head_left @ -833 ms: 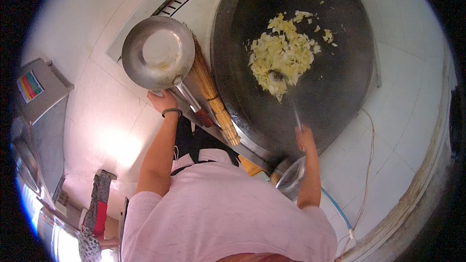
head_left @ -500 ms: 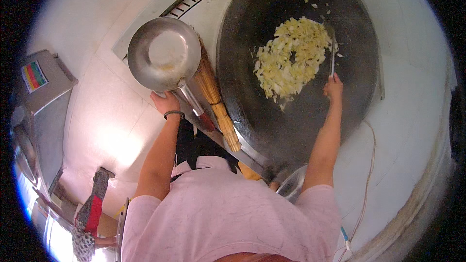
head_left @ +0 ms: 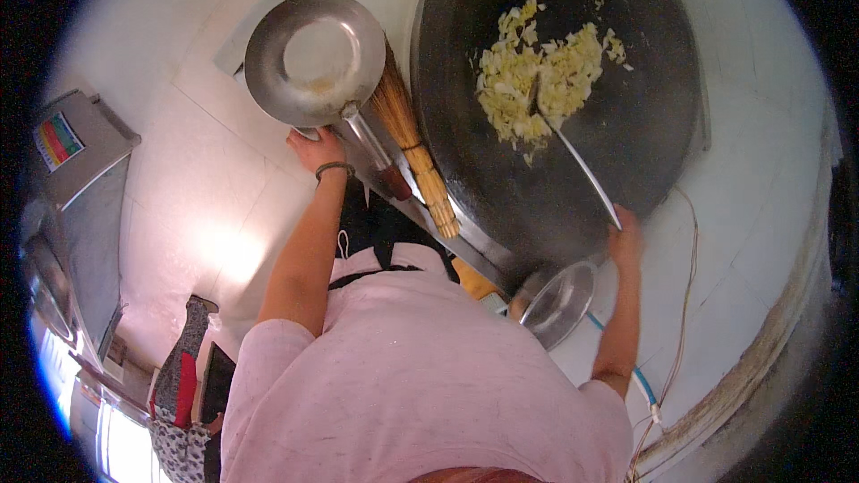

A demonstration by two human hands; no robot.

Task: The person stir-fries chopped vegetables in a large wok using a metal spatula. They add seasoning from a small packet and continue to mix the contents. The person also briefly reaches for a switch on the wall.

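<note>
My right hand (head_left: pixel 626 237) is closed around the handle end of a long metal spatula (head_left: pixel 586 165). The spatula's head lies among chopped pale yellow-green cabbage (head_left: pixel 573 72) in a very large dark wok (head_left: pixel 510 201). On the left, a smaller steel wok (head_left: pixel 268 72) with a reddish-brown grip rests on the stove ledge. My left hand (head_left: pixel 315 150) is at this wok's near rim, beside the base of its handle. Its fingers are partly hidden there, so its grip is unclear.
A straw whisk brush (head_left: pixel 416 156) lies between the two woks. Near my right forearm stands a clear or metal basin (head_left: pixel 564 304), with a blue hose (head_left: pixel 644 385) and a thin cord (head_left: pixel 691 277) beyond it. Another person's patterned sleeve (head_left: pixel 183 349) shows at lower left.
My right hand has drawn back toward me, bringing the spatula from the cabbage's right edge into its middle. The cabbage has gathered and split unevenly. The whole view has shifted slightly.
</note>
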